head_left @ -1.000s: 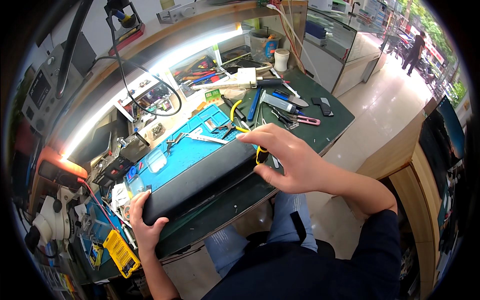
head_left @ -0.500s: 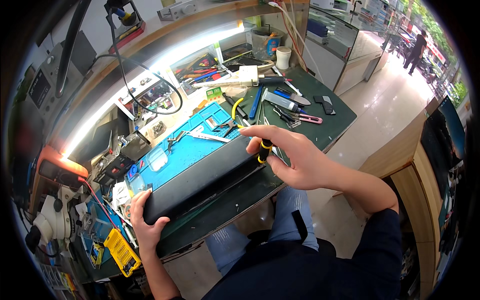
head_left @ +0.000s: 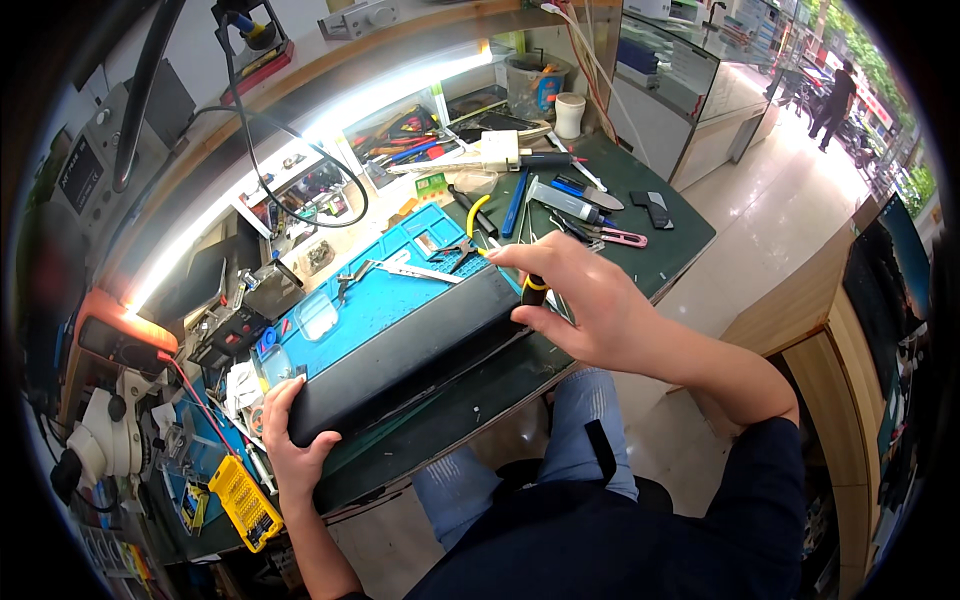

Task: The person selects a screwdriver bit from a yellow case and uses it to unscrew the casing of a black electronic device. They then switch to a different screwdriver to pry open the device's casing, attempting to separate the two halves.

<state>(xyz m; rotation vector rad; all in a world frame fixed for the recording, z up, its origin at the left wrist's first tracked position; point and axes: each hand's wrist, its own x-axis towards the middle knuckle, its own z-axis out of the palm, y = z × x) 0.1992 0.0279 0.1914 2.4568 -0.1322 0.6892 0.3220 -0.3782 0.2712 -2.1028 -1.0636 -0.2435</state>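
Observation:
A long black box-shaped device point(head_left: 405, 352) lies at a slant along the near side of the bench, partly over a blue work mat point(head_left: 375, 307). Its left end is held by my left hand point(head_left: 293, 445), fingers on the far side and thumb on the near side. At the device's right end, my right hand point(head_left: 605, 315) grips a black screwdriver handle with yellow bands point(head_left: 535, 290) between thumb and fingers. The hand hides part of the handle, and I cannot make out the tip. Yellow-handled pliers point(head_left: 474, 222) and silver tweezers point(head_left: 415, 271) rest just beyond the device.
Behind the mat lie a syringe point(head_left: 565, 203), a pink-handled cutter point(head_left: 622, 237) and a white glue gun point(head_left: 495, 152). A yellow bit case point(head_left: 245, 503) sits at the left, near an orange multimeter point(head_left: 125, 335). A black cable point(head_left: 245, 150) hangs over the bench.
My right hand has shifted and turned slightly around the screwdriver, and less of its handle shows. The left hand and the black device look unmoved.

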